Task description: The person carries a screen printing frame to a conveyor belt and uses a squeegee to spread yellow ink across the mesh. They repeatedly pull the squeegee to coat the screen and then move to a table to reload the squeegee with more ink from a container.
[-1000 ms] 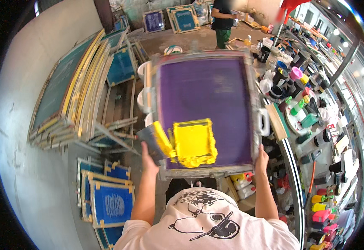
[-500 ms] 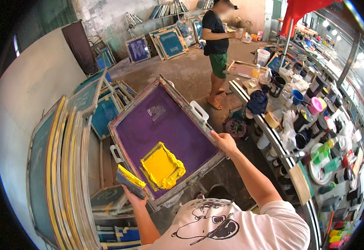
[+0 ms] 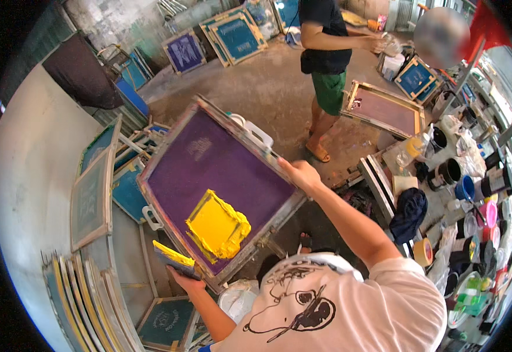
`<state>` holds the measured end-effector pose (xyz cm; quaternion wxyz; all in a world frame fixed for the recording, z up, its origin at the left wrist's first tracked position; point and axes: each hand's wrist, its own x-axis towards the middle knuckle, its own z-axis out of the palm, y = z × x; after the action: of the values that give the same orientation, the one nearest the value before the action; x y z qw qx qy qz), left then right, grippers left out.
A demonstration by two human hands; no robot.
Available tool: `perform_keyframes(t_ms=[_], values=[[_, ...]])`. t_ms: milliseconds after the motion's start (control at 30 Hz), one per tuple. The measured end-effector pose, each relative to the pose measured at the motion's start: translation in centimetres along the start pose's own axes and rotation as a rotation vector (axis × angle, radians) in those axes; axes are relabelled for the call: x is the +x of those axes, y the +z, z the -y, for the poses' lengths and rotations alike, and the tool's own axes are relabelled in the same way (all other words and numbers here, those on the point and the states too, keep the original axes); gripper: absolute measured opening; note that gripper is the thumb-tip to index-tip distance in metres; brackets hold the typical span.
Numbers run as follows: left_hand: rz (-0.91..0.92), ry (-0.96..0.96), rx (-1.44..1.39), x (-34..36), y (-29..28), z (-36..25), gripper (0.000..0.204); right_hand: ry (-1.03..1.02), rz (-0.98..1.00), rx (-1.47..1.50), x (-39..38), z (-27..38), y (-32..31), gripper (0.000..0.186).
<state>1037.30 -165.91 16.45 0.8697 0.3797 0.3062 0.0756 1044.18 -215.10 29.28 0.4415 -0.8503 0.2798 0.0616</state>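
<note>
Right hand (image 3: 301,175) of the person is closed on the rim of a framed purple screen (image 3: 232,170), gripping its far right edge close to the right-hand corner, thumb on the upper side. Beside the screen's near left edge, toward the corner closest to the person, the left hand (image 3: 186,280) holds a grey squeegee (image 3: 177,263) whose upper edge is loaded with yellow; its fingers are mostly hidden, so I cannot tell whether they also grasp the rim. Thick yellow ink (image 3: 216,224) lies on the mesh as a ridged rectangle, near that same corner. One white handle (image 3: 259,135) juts from the far right edge, another from the near left. Beyond stands a co-worker (image 3: 326,58) in green shorts. At right, a table (image 3: 379,182) carries a dark cloth (image 3: 408,212) near its left edge, with a blue cup (image 3: 464,189) farther in.
</note>
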Motion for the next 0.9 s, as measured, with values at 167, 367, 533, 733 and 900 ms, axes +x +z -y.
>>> perform_keyframes(t_ms=[167, 367, 533, 733, 900], values=[[0.06, -0.03, -0.248, 5.8, 5.4, 4.2, 0.075, -0.16, 0.085, -0.089, 14.0, 6.1, -0.1, 0.094], [-0.03, 0.11, -0.222, 17.2, 18.1, 11.1, 0.078, -0.251, 0.193, -0.173, 33.5, 14.2, -0.7, 0.093], [0.048, 0.049, -0.215, 30.9, 33.6, 12.9, 0.086, -0.188, 0.06, -0.168, 50.0, 20.8, -3.3, 0.091], [0.109, 0.071, -0.056, 44.1, 51.5, 11.3, 0.082, 0.022, -0.018, 0.13, 70.1, 22.3, -6.8, 0.092], [0.101, -0.024, -0.189, 51.8, 61.5, 14.5, 0.081, 0.103, -0.007, 0.117, 83.9, 22.6, -7.8, 0.105]])
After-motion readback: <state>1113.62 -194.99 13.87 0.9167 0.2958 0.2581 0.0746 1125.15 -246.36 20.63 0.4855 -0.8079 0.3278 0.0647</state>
